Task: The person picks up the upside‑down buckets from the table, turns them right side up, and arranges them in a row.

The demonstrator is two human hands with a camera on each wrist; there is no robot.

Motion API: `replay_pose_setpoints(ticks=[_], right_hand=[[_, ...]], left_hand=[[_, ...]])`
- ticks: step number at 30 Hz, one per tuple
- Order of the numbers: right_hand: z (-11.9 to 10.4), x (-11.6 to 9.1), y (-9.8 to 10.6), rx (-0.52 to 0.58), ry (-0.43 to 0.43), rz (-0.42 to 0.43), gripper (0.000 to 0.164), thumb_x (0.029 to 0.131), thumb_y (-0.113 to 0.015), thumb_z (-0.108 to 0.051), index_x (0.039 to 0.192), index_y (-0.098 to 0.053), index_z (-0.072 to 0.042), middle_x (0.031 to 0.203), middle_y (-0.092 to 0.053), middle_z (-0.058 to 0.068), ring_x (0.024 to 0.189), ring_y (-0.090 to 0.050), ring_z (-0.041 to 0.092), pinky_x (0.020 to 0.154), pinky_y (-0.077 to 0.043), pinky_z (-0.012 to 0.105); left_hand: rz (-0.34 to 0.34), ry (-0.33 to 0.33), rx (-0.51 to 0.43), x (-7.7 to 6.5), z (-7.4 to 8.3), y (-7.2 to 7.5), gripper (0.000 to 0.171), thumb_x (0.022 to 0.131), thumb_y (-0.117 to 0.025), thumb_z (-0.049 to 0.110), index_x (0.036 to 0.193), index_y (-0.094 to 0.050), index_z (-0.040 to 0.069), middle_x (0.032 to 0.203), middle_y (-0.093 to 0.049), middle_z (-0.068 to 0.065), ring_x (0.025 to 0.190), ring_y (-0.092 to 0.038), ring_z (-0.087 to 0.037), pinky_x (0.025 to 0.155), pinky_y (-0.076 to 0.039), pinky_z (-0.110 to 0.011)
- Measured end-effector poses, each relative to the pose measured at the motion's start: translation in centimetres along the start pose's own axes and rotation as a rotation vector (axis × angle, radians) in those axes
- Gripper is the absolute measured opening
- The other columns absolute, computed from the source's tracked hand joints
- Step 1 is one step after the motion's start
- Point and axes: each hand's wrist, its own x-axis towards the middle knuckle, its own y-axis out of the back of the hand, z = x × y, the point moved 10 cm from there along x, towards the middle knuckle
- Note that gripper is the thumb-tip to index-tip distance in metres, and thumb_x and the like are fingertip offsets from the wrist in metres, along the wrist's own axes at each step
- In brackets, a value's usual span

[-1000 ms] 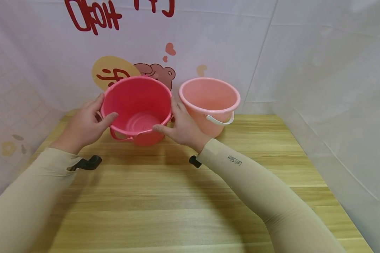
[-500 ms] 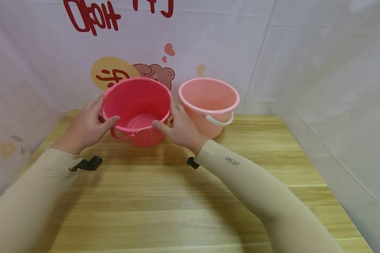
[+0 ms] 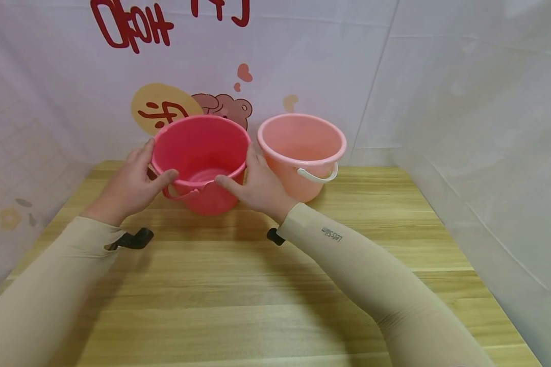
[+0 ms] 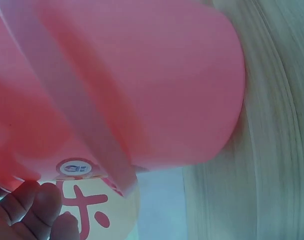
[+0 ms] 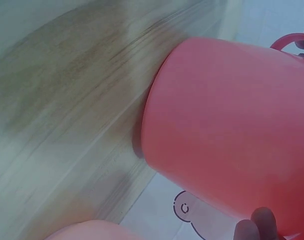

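A deep pink bucket [image 3: 211,200] is between my hands at the back of the table, its mouth leaning slightly towards me. My left hand [image 3: 130,186] grips the left of its rim, thumb over the edge and fingers outside. On the opposite side, my right hand [image 3: 264,183] holds the rim the same way. The bucket's pink handle [image 4: 77,110] hangs down its wall in the left wrist view. In the right wrist view, the base of the deep pink bucket [image 5: 216,115] is close over the wooden surface, with a shadow beside it.
To the right stands a pale pink bucket [image 3: 289,178] with a white handle [image 3: 319,177], near my right hand. Behind both rises a white printed sheet [image 3: 330,66]; another sheet [image 3: 477,168] borders the right side. The wooden table [image 3: 239,285] extends towards me.
The deep pink bucket has tipped more upright, so less of its inside floor shows. Both hands have kept their hold and moved slightly with the rim.
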Motion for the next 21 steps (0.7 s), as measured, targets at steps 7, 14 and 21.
replay_pose_setpoints(ticks=[7,14,21], right_hand=[[0.0,0.5,-0.3,0.025,-0.006,0.003,0.100,0.094,-0.071,-0.058,0.169,-0.011,-0.030,0.157,-0.045,-0.005,0.134,-0.052,0.011,0.096,-0.060,0.033],[0.4,0.9,-0.5,0.017,-0.063,0.003,0.096,0.097,-0.067,-0.059,0.169,-0.008,-0.033,0.157,-0.049,-0.004,0.134,-0.053,0.011,0.099,-0.060,0.035],[0.8,1.0,-0.7,0.001,-0.139,0.001,0.100,0.093,-0.067,-0.067,0.168,-0.013,-0.027,0.143,-0.057,-0.007,0.124,-0.059,0.012,0.091,-0.062,0.033]], left_hand=[[0.006,0.007,-0.040,0.3,-0.2,-0.4,0.099,0.097,-0.065,0.061,0.171,-0.005,0.034,0.153,-0.035,-0.024,0.116,-0.051,-0.040,0.073,-0.060,-0.045],[0.006,0.017,-0.065,0.8,-0.5,-0.7,0.097,0.098,-0.063,0.062,0.171,-0.006,0.033,0.153,-0.036,-0.024,0.118,-0.050,-0.041,0.075,-0.061,-0.049],[0.003,0.031,-0.089,1.4,-1.0,-1.0,0.097,0.098,-0.060,0.065,0.171,-0.005,0.031,0.157,-0.034,-0.024,0.127,-0.046,-0.046,0.082,-0.062,-0.060]])
